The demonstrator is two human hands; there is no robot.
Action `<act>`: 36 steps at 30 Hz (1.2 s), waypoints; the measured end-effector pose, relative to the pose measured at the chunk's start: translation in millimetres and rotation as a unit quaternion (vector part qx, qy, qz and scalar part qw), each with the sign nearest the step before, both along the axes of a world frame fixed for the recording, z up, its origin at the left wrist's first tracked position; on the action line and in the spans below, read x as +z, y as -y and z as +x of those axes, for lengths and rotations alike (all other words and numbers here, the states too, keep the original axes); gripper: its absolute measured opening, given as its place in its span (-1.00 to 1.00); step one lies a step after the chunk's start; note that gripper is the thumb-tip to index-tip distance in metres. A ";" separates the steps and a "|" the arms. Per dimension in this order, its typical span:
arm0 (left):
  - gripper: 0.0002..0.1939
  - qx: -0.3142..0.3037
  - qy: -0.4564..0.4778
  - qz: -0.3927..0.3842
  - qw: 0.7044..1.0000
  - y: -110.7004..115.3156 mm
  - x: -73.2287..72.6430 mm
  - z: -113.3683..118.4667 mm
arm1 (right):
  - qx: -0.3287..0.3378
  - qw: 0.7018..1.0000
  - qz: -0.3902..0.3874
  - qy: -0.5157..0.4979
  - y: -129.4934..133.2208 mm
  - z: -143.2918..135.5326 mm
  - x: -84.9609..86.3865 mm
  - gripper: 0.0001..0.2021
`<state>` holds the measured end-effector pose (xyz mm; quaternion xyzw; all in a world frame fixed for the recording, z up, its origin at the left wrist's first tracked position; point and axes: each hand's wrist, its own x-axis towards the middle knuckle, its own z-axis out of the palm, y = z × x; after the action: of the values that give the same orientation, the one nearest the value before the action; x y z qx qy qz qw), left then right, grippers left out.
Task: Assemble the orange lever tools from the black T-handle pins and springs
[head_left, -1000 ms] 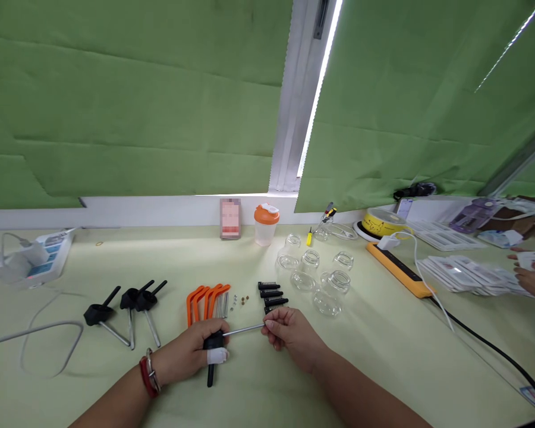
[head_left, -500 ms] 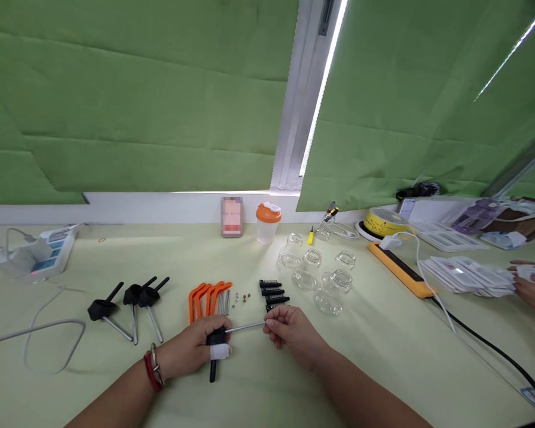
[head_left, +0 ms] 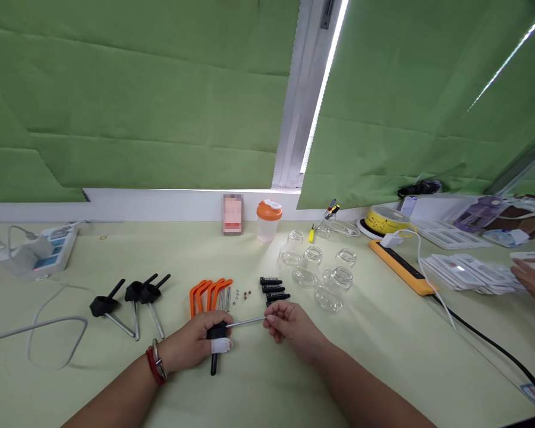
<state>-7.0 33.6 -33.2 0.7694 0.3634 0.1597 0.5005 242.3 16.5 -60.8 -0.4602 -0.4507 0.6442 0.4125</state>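
I look from the wearer's head, forward and down, across the nearby worktop (head_left: 267, 386) to green window blinds (head_left: 142, 101).

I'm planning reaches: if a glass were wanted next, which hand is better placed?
Probably the right hand: it is nearer the glasses and only pinches the end of the rod. The left hand lies farther off, wrapped around the black head.

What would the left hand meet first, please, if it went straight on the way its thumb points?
Probably the right hand, at the far end of the metal rod, though depth is unclear.
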 end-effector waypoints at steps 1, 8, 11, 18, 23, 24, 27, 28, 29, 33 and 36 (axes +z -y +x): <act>-0.80 0.000 0.001 0.000 1.000 -0.1 0.0 0.0 | 0.000 1.000 0.002 0.003 0.2 -0.2 0.3 -0.66; -0.82 0.000 -0.003 0.005 1.000 -1.5 0.8 -0.2 | -0.004 1.000 0.004 0.027 0.1 -2.4 -0.7 -0.70; -0.82 -0.001 -0.004 0.008 1.000 -1.9 1.2 0.0 | -0.002 0.999 0.001 0.037 0.4 -2.3 -0.4 -0.70; -0.80 -0.007 -0.009 0.011 1.000 -1.6 1.8 0.1 | -0.005 0.998 0.005 0.061 1.1 -3.4 2.4 -0.70; -0.81 -0.005 -0.011 0.008 1.000 -1.1 3.3 0.6 | -0.008 0.997 0.002 0.080 2.3 -5.6 7.1 -0.70; -0.82 -0.006 -0.011 0.010 1.000 -0.8 3.3 0.6 | -0.008 0.997 0.000 0.082 2.7 -5.8 7.8 -0.70; -0.82 -0.006 -0.013 0.016 1.000 -0.6 3.1 0.5 | -0.008 0.996 -0.001 0.090 3.7 -6.5 8.7 -0.70; -0.82 -0.006 -0.015 0.017 1.000 -0.8 3.0 0.4 | -0.010 0.996 0.001 0.093 3.9 -6.7 8.6 -0.70; -0.81 -0.006 -0.017 0.017 1.000 -1.1 3.0 0.4 | -0.010 0.995 0.002 0.098 4.0 -6.8 8.4 -0.71; -0.80 -0.008 -0.021 0.018 1.000 -1.8 3.6 0.3 | -0.005 0.994 0.007 0.110 4.2 -6.3 7.2 -0.74; -0.82 -0.010 -0.020 0.021 1.000 -1.3 3.8 0.0 | -0.001 0.993 0.008 0.117 4.6 -5.8 6.8 -0.75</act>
<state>-7.0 34.9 -29.4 0.7864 0.3620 0.1474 0.4784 236.5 12.0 -54.0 -0.5295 -0.5001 0.5821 0.3615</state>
